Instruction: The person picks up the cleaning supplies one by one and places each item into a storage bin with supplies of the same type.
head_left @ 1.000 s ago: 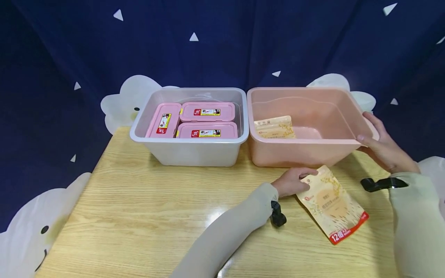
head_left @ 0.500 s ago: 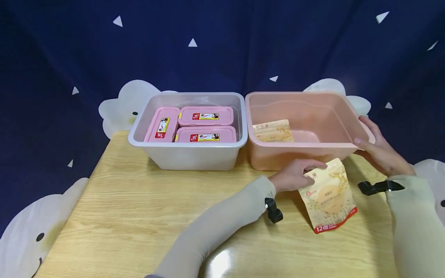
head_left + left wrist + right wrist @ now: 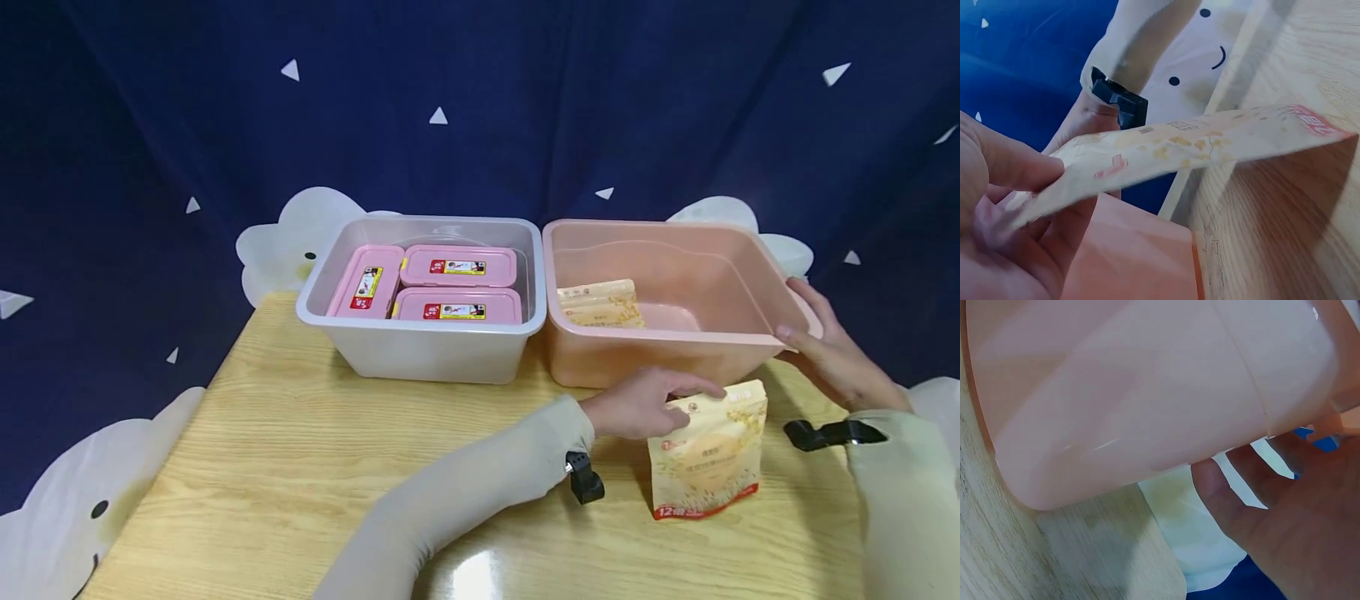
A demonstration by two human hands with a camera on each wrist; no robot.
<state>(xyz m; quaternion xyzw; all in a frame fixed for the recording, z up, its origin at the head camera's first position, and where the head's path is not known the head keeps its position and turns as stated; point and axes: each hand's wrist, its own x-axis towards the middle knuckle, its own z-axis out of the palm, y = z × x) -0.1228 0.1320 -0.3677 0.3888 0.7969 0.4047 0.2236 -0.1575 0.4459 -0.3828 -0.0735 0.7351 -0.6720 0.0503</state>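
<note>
My left hand (image 3: 643, 403) pinches the top edge of a cream packet (image 3: 708, 458), which hangs tilted in front of the pink bin (image 3: 637, 350). In the left wrist view the thumb lies on the upper face of the packet (image 3: 1197, 144), with fingers beneath it; its red end is at the far right. My right hand (image 3: 843, 358) grips the right rim of the pink bin, thumb on the rim. The right wrist view shows fingertips of the right hand (image 3: 1272, 500) against the bin's outer wall (image 3: 1135, 394). Another cream packet (image 3: 602, 305) lies inside the pink bin at its left.
A white bin (image 3: 427, 346) stands against the pink bin's left side, holding three pink lidded boxes, one of them the left box (image 3: 367, 279). Both bins are on the wooden table (image 3: 300, 467), in front of a dark blue curtain (image 3: 495, 75) with white triangles.
The packet in my left hand has swung from lying slanted to the lower right to hanging more upright, its red end moving left. My right hand still grips the rim. The head view has shifted slightly.
</note>
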